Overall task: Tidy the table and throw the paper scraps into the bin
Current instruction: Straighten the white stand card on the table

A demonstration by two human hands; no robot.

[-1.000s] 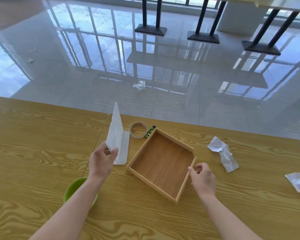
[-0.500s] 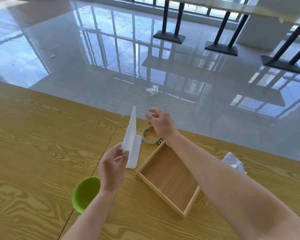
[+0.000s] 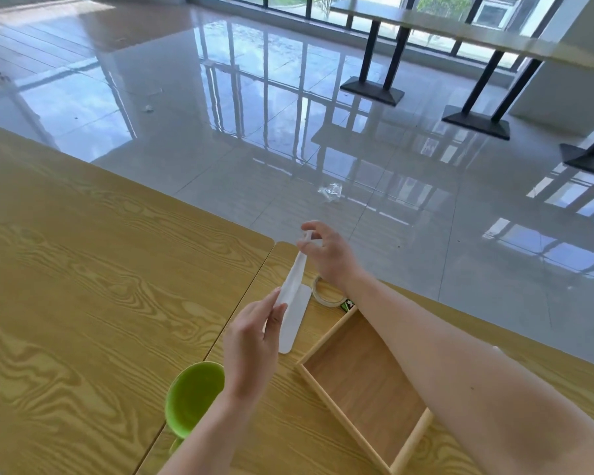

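From the head view, your left hand [image 3: 251, 344] pinches the lower part of the white paper strip [image 3: 293, 305] between thumb and fingers [image 3: 271, 300]. Your right hand [image 3: 328, 250] reaches across and pinches the strip's top end with its fingers curled round it. The strip stands stretched between the two hands above the desk [image 3: 83, 269], and its wider lower flap hangs down toward the surface, just left of the wooden tray [image 3: 364, 382]. A tape roll [image 3: 325, 295] lies under your right wrist, near the tray's far corner. The green container [image 3: 192, 395], which looks like the bin, sits below your left forearm at the desk's near edge. The step in hand appears to be gathering this scrap for disposal. To do it well, fold or crumple the strip into one hand so that no loose tail catches the tray or the tape roll. Bring it low over the green container's mouth before you let go, since thin paper drifts easily. Lift your right forearm clear of the tray so you do not nudge it.
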